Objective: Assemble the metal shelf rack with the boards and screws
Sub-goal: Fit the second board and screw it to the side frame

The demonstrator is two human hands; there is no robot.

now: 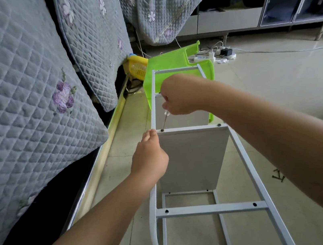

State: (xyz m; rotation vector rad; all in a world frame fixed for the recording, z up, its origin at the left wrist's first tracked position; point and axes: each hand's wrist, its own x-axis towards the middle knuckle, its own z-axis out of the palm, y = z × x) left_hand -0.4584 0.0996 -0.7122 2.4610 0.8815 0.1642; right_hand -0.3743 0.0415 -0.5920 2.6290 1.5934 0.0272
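Right hand [179,96] clenched around screwdriver [165,119], tip at corner screw [162,130]; left hand [149,156] steadying board [195,157], fingers relaxed. Risk: tip slipping, board shifting off hole.

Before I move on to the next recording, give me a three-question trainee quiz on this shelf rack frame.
1. True or false: the right hand holds a screwdriver whose tip meets a screw at the left end of a crossbar.
2. Multiple choice: the left hand is at (A) the green plastic stool, (B) the board's left edge, by the rack frame, (C) the loose screws on the floor.
3. Fill in: the crossbar's right end already shows a dark ____.

Key: 1 true; 2 B; 3 screw.
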